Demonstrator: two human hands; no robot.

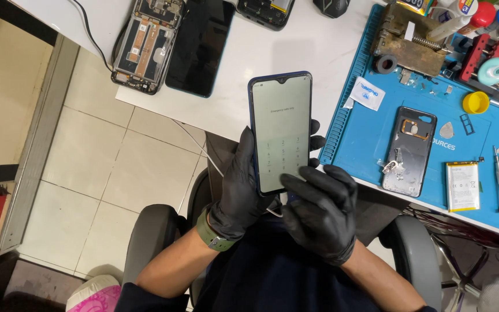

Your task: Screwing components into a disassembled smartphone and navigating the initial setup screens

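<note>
We hold phone point(280, 132): left hand point(239, 190) wrapped round it | right hand point(321, 208) fingers spread, thumb on screen | blue mat point(365, 124), battery point(462, 186) beside.

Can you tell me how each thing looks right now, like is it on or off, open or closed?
Held phone: screen lit, upright.
Left hand: gloved, gripping the held phone.
Right hand: gloved, thumb touching the screen.
Opened phone: back off, insides showing, lying flat.
Dark phone: screen off, lying flat.
Back cover: detached, inner side up.
Battery: removed, lying on the blue mat.
Yellow cap: off, lying loose.
</note>
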